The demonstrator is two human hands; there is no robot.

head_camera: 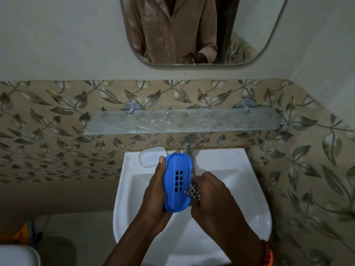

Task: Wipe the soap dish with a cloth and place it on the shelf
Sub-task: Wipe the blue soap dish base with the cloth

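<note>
While the blue soap dish (177,184) hangs over the basin (249,189), left hand (156,191) wraps its long edges and right hand (209,194) clutches the checked cloth (192,191) against it. Light, rigid, probably slick plastic; glass shelf (182,121) waits above.

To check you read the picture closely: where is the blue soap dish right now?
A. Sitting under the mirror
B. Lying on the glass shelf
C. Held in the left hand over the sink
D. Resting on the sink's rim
C: the left hand grips the blue soap dish above the sink, below the glass shelf.
</note>
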